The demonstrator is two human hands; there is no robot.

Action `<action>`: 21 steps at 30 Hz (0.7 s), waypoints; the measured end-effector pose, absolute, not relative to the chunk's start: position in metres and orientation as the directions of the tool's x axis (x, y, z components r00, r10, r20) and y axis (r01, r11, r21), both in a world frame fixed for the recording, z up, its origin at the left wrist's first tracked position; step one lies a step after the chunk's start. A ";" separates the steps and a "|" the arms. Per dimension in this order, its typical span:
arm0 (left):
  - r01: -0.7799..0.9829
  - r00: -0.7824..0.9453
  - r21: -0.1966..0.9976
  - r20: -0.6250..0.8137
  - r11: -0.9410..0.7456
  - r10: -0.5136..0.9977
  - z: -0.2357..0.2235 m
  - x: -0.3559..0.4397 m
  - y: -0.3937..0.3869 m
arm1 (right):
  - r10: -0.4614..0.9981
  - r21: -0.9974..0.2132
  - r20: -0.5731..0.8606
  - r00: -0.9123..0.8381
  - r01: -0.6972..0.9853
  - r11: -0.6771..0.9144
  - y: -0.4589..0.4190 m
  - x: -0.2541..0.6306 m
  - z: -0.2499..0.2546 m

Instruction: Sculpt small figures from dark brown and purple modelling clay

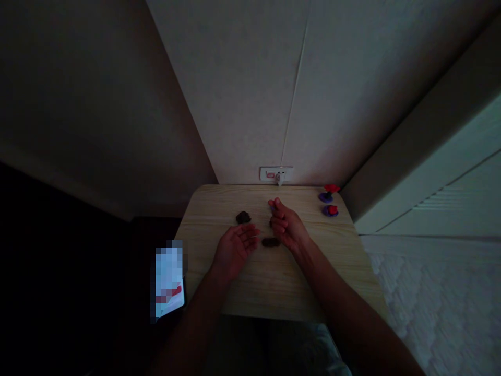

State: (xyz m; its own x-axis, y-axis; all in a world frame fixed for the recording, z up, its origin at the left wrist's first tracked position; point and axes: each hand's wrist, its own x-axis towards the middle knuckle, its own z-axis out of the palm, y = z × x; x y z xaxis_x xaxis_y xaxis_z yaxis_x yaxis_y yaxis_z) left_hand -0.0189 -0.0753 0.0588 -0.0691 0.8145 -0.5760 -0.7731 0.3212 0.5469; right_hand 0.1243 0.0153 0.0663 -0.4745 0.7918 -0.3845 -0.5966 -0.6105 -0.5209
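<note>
Standing near the desk's [274, 284] far right corner, two red-and-purple pieces [332, 210] appear assembled; dark lump [243, 217] and dark roll [270, 242] lie unjoined, left hand's [236, 244] grip apart, right hand's [289, 224] unclear.

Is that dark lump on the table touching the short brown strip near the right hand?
Apart. The head view shows the dark lump just beyond the left hand and the brown strip nearer the person, with tabletop visible between them.

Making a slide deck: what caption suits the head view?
Left hand and right hand over a pale table, near a dark lump and brown roll; two red-topped pieces far right.
</note>
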 end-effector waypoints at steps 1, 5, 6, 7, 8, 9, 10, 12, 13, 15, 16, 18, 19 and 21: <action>-0.774 -0.066 0.543 -0.581 0.326 0.811 0.058 -0.019 -0.076 | 0.787 -0.507 -0.369 -0.494 -0.603 -0.616 0.014 0.124 0.066; -0.781 -0.076 0.535 -0.594 0.322 0.801 0.058 -0.020 -0.078 | 0.795 -0.489 -0.365 -0.485 -0.627 -0.607 0.012 0.123 0.063; -0.781 -0.080 0.536 -0.596 0.321 0.799 0.058 -0.020 -0.078 | 0.791 -0.488 -0.366 -0.490 -0.623 -0.611 0.012 0.124 0.062; -0.781 -0.083 0.536 -0.598 0.321 0.797 0.058 -0.019 -0.079 | 0.784 -0.490 -0.362 -0.504 -0.613 -0.620 0.012 0.125 0.061; -0.779 -0.087 0.538 -0.600 0.321 0.795 0.058 -0.019 -0.079 | 0.777 -0.493 -0.354 -0.521 -0.602 -0.628 0.012 0.126 0.060; -0.777 -0.088 0.540 -0.602 0.323 0.794 0.058 -0.018 -0.079 | 0.772 -0.497 -0.343 -0.535 -0.593 -0.633 0.012 0.128 0.060; -0.776 -0.089 0.541 -0.604 0.325 0.792 0.059 -0.018 -0.079 | 0.767 -0.500 -0.339 -0.544 -0.587 -0.637 0.012 0.129 0.060; -0.775 -0.091 0.542 -0.605 0.326 0.791 0.059 -0.016 -0.079 | 0.768 -0.498 -0.350 -0.537 -0.588 -0.638 0.011 0.131 0.062; -0.773 -0.090 0.543 -0.607 0.328 0.790 0.058 -0.015 -0.079 | 0.772 -0.499 -0.364 -0.521 -0.591 -0.634 0.011 0.130 0.064; -0.769 -0.084 0.545 -0.606 0.336 0.791 0.058 -0.013 -0.079 | 0.781 -0.513 -0.411 -0.470 -0.589 -0.624 0.009 0.128 0.067; -0.766 -0.084 0.548 -0.604 0.336 0.792 0.057 -0.011 -0.079 | 0.786 -0.525 -0.434 -0.441 -0.585 -0.618 0.009 0.126 0.068; -0.763 -0.087 0.552 -0.604 0.337 0.792 0.056 -0.008 -0.079 | 0.793 -0.551 -0.469 -0.388 -0.574 -0.606 0.008 0.121 0.069; -0.762 -0.090 0.555 -0.601 0.334 0.794 0.055 -0.007 -0.079 | 0.796 -0.562 -0.480 -0.368 -0.568 -0.601 0.008 0.119 0.068; -0.754 -0.090 0.564 -0.595 0.336 0.798 0.054 -0.004 -0.079 | 0.804 -0.581 -0.488 -0.340 -0.561 -0.590 0.008 0.115 0.064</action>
